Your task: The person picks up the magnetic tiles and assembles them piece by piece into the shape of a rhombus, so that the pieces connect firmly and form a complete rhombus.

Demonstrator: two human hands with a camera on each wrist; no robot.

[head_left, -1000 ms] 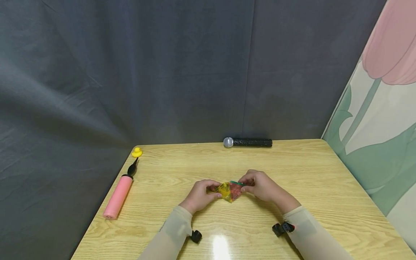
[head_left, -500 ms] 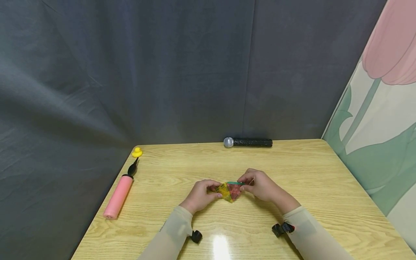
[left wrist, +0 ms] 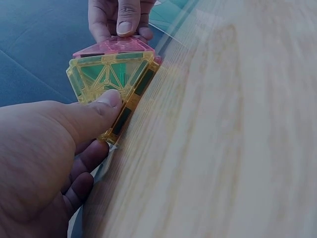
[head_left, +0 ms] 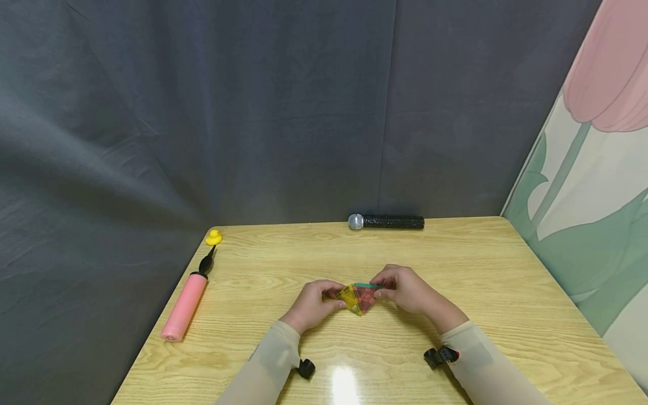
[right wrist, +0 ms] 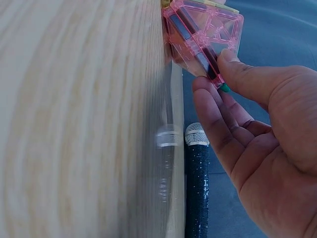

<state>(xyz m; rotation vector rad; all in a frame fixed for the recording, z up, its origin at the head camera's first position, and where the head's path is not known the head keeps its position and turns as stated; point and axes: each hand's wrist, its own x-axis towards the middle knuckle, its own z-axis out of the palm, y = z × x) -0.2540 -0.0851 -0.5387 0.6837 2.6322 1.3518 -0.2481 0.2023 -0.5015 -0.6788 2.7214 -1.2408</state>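
Between the hands is a small joined shape of see-through magnetic tiles, close over the table. My left hand (head_left: 310,306) pinches the yellow triangular tile (left wrist: 111,74) at its left end, thumb on the face and fingers underneath. From the other side, my right hand (head_left: 405,288) pinches the pink triangular tile (right wrist: 218,27) near a corner, thumb and fingertips at its edge. Along the far side of the shape runs a green tile (head_left: 361,285), seen mostly edge-on in the head view; a bit of green also shows by the right fingertips in the right wrist view.
A black sparkly microphone (head_left: 392,222) lies at the table's back edge. On the left side are a pink hand pump (head_left: 185,306) with a black nozzle and a yellow rubber duck (head_left: 214,237). A dark curtain (head_left: 304,112) hangs behind the wooden table (head_left: 283,253).
Since one second ago the green tile's edge has swung left toward the yellow tile's top. Both hands keep their grip in nearly the same place.
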